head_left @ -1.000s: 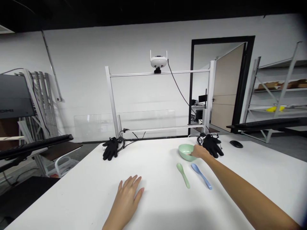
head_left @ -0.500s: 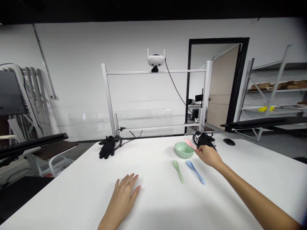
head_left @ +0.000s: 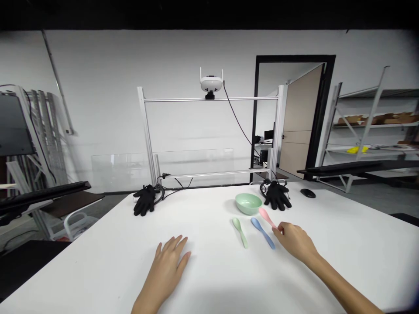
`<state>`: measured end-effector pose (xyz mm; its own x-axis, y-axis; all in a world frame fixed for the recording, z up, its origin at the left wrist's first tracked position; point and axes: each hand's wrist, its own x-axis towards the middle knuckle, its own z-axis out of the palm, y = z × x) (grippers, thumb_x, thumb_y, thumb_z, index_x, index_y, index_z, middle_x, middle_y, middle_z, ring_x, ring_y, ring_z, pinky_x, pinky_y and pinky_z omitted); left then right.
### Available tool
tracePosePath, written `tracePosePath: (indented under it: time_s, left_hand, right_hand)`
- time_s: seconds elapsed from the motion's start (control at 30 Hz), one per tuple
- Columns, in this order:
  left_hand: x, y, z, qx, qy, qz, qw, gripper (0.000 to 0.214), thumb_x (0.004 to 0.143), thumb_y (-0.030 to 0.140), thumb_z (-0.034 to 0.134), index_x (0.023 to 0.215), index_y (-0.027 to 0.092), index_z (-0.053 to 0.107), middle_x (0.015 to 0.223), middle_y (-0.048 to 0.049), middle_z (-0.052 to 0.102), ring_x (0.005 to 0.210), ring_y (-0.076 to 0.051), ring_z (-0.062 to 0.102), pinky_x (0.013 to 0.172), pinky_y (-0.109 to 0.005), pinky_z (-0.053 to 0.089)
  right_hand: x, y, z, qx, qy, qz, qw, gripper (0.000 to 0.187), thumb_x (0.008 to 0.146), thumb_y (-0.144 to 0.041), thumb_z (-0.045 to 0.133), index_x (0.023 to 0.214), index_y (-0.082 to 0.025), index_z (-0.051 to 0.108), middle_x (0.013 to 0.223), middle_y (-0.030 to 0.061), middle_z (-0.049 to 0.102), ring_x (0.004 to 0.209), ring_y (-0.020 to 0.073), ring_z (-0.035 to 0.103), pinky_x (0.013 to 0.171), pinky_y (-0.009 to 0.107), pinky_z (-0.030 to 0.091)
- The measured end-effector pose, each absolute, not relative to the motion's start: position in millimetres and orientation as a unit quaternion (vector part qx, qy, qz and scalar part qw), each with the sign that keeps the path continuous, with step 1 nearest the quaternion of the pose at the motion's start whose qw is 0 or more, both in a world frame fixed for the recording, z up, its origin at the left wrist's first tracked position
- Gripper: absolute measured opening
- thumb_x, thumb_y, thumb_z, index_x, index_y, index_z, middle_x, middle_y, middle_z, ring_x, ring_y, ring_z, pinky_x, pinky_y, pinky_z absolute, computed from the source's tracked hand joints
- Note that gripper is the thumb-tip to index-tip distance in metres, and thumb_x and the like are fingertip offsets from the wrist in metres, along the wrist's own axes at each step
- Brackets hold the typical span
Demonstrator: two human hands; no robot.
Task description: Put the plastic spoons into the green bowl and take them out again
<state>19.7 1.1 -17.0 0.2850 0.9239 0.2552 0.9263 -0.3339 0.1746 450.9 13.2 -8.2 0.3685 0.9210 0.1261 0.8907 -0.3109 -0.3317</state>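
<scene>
My right hand (head_left: 295, 239) pinches the handle end of a pink spoon (head_left: 266, 216), whose bowl points away from me to the right of a blue spoon (head_left: 263, 233). Left of the blue one lies a green spoon (head_left: 240, 233), roughly alongside it. Just behind the spoons sits a light green bowl (head_left: 248, 204) on the white table (head_left: 108, 261). My left hand (head_left: 166, 267) rests palm down on the tabletop with its fingers spread, holding nothing. Whether the pink spoon touches the table I cannot tell.
Black gloves with cables lie at the back, one on the left (head_left: 145, 200) and one on the right (head_left: 277, 196). A black mouse (head_left: 308, 193) sits at the far right. Behind them stands a metal frame (head_left: 209, 100) carrying a white device (head_left: 211, 83) with antennas.
My right hand has drawn the pink spoon away from the bowl, toward me and slightly right, beside the blue spoon. My left hand has stayed in place.
</scene>
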Motion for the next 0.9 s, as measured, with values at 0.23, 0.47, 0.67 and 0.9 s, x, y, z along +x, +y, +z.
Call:
tracePosePath:
  time_s: [0.23, 0.47, 0.67, 0.9]
  left_hand:
    - [17.7, -0.7, -15.2, -0.8, -0.58, -0.156, 0.0, 0.054, 0.104, 0.05, 0.034, 0.149, 0.026, 0.053, 0.157, -0.0076, 0.051, 0.149, -0.031, 0.04, 0.122, -0.058, 0.027]
    - [18.4, -1.4, -13.3, -0.798, -0.581, -0.159, -0.004, 0.054, 0.104, 0.05, 0.035, 0.149, 0.027, 0.053, 0.157, -0.0073, 0.052, 0.149, -0.031, 0.041, 0.122, -0.058, 0.027]
    - [17.1, -0.4, -15.5, -0.797, -0.583, -0.157, -0.002, 0.054, 0.104, 0.05, 0.035, 0.149, 0.026, 0.053, 0.157, -0.0074, 0.052, 0.149, -0.031, 0.041, 0.122, -0.058, 0.027]
    - [15.4, -0.1, -15.8, -0.797, -0.584, -0.156, 0.001, 0.054, 0.104, 0.05, 0.035, 0.149, 0.026, 0.053, 0.157, -0.0076, 0.052, 0.148, -0.031, 0.041, 0.122, -0.058, 0.028]
  right_hand:
    - [449.1, 12.6, -17.0, -0.821, -0.549, 0.06, 0.145, 0.035, 0.092, -0.04, 0.038, 0.08, -0.021, 0.064, 0.091, 0.0134, 0.072, 0.082, 0.0267, 0.068, 0.066, 0.033, 0.043]
    - [449.8, 25.5, -29.5, -0.824, -0.549, 0.06, 0.128, 0.035, 0.092, -0.037, 0.041, 0.08, -0.017, 0.067, 0.095, 0.0174, 0.072, 0.085, 0.0286, 0.067, 0.069, 0.036, 0.045]
    - [453.2, 33.5, -39.8, -0.823, -0.551, 0.074, 0.119, 0.035, 0.092, -0.039, 0.039, 0.081, -0.018, 0.066, 0.096, 0.0169, 0.072, 0.085, 0.029, 0.067, 0.07, 0.037, 0.046]
    - [455.4, 38.2, -42.8, -0.824, -0.55, 0.075, 0.115, 0.035, 0.092, -0.04, 0.04, 0.082, -0.018, 0.065, 0.098, 0.0168, 0.072, 0.088, 0.0298, 0.068, 0.071, 0.037, 0.046]
